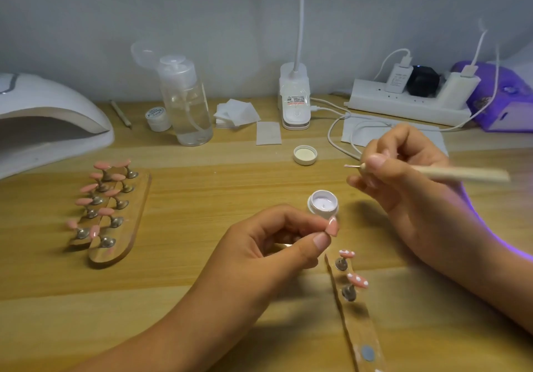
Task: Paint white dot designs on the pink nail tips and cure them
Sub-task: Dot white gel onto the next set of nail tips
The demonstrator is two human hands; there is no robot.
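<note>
A person held a pink nail tip (pixel 332 226) and a dotting stick (pixel 461 173) over a wooden table (pixel 230 175).
The left hand (pixel 277 244) pinched the tip between thumb and forefinger, just in front of an open pot of white paint (pixel 323 203). The right hand (pixel 403 175) gripped the stick in curled fingers. Two dotted tips (pixel 357 280) stood on a strip (pixel 360 331) nearby, and plain tips (pixel 106 198) stood at far left near the lamp (pixel 49 106).

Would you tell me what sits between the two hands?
In the head view, the open jar of white gel stands between the left hand, pinching a pink nail tip, and the right hand holding the dotting stick.
</note>
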